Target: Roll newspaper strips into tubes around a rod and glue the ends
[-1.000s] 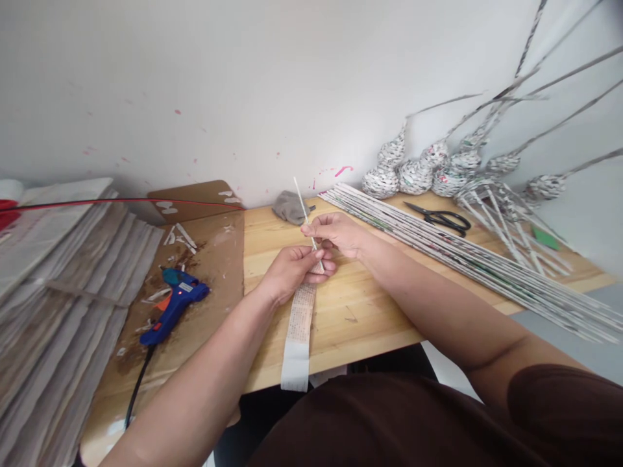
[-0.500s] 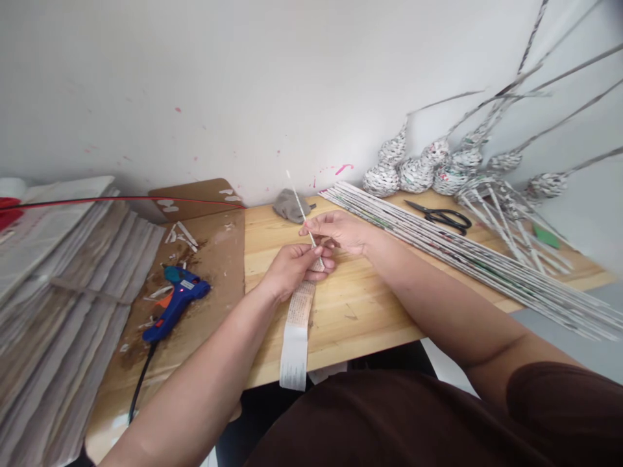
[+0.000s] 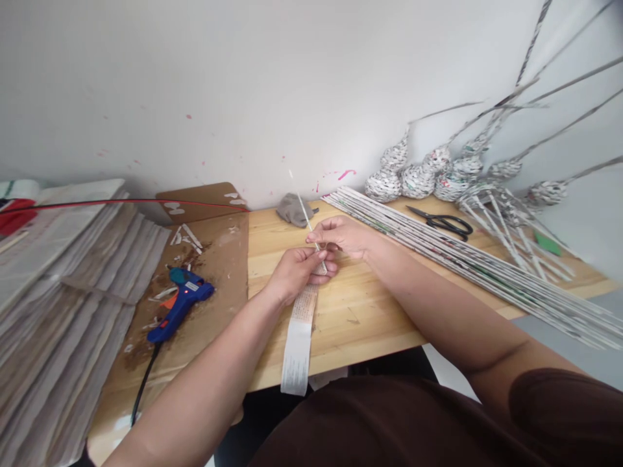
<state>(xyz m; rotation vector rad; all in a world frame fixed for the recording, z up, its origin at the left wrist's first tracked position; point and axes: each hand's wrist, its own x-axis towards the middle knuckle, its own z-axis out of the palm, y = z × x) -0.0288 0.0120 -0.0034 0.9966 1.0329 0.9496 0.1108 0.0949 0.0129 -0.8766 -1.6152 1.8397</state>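
Observation:
My left hand [image 3: 302, 272] is closed on a printed paper strip [image 3: 298, 344], whose loose end hangs down over the table's front edge. At the fingers the strip meets a thin pale stick [image 3: 302, 206], which slants up and away to the left. Just above and to the right, my right hand [image 3: 337, 235] pinches the same stick between thumb and fingertips. Both hands nearly touch each other. Part of the paper is hidden inside the left fingers.
Stacked newspaper strips [image 3: 87, 292] lie left, beside a blue glue gun [image 3: 180, 305] on cardboard [image 3: 226, 259]. A grey cloth [image 3: 292, 211] lies behind my hands. Rolled paper sticks [image 3: 438, 253], black scissors [image 3: 445, 222] and woven paper shapes [image 3: 418, 180] are at the right.
The whole view has shifted slightly, moving the scene a little right and down. Both hands keep their hold on the stick and paper, with almost no change between them.

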